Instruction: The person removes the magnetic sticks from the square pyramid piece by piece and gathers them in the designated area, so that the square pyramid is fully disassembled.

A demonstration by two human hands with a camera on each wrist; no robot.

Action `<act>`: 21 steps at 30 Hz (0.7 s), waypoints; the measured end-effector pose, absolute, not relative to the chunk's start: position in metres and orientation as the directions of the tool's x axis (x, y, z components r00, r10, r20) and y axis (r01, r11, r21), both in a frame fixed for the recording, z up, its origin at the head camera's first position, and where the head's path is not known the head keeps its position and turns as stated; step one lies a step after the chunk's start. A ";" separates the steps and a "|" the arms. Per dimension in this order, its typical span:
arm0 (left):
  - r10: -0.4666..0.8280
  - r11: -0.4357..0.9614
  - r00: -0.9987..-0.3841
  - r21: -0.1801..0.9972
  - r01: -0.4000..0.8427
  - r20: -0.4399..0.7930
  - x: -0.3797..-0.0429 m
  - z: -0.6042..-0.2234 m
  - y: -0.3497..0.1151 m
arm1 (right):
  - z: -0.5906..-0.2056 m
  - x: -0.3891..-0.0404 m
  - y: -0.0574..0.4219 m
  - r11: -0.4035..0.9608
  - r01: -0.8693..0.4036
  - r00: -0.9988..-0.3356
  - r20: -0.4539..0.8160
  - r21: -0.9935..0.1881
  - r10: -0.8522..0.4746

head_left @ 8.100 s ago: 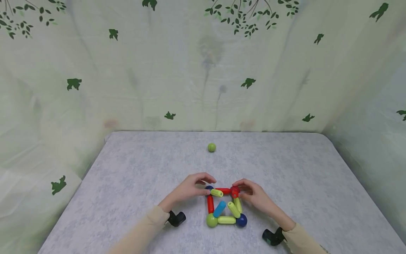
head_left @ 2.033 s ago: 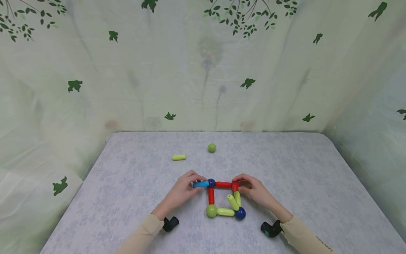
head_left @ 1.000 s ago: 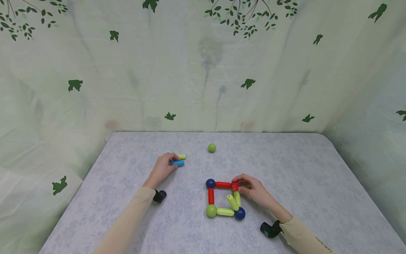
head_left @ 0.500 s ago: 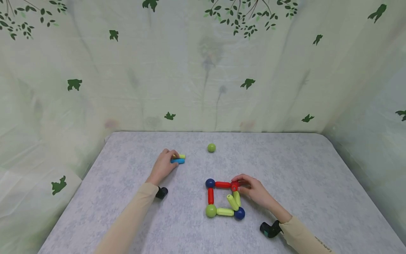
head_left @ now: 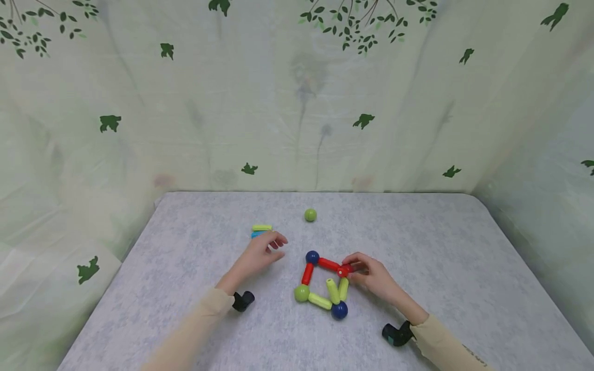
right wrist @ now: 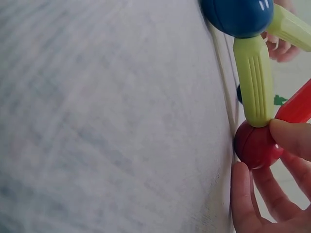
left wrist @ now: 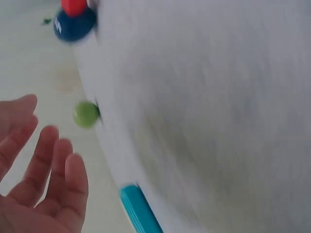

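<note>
A four-sided frame of magnetic sticks and balls lies at mid-table. Its corners are a dark blue ball (head_left: 312, 257), a green ball (head_left: 301, 293), another blue ball (head_left: 339, 310) and a red ball (right wrist: 256, 145). Fingers and thumb of my right hand (head_left: 371, 275) pinch the red ball, from which a red stick (right wrist: 297, 104) rises. A yellow-green stick (head_left: 332, 291) stands up from the near blue ball. My left hand (head_left: 257, 255) is empty, fingers loosely bent, left of the frame. It partly covers a blue stick (left wrist: 141, 208) lying beside a loose yellow-green stick (head_left: 262, 228).
A loose green ball (head_left: 310, 215) sits toward the back of the table (head_left: 417, 232). Behind the table hangs a pale curtain (head_left: 297, 103) with leaf prints. Black cameras are strapped to both wrists.
Both the yellow-green and blue sticks have come off the frame and lie at the back left. My left hand has released the blue one and moved rightward. The frame has turned slightly in my right hand.
</note>
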State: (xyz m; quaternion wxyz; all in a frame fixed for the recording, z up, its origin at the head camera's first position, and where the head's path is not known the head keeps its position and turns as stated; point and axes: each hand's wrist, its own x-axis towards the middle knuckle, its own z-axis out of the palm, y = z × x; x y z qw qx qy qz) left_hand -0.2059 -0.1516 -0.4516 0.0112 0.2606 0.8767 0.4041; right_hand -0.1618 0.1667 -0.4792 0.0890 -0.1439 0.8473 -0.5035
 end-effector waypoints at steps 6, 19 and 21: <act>0.610 0.443 -0.784 0.771 0.457 0.114 -0.184 -0.449 -0.125 | -0.478 -0.159 0.169 0.452 -0.193 -0.939 0.029 -0.871 -0.344; 0.604 0.453 -0.797 0.816 0.358 0.015 -0.157 -0.450 -0.088 | -0.476 -0.153 0.169 0.535 -0.191 -0.942 0.001 -0.823 -0.335; 0.583 0.483 -0.812 0.809 0.334 -0.013 -0.154 -0.452 -0.085 | -0.476 -0.151 0.169 0.544 -0.196 -0.940 -0.002 -0.816 -0.342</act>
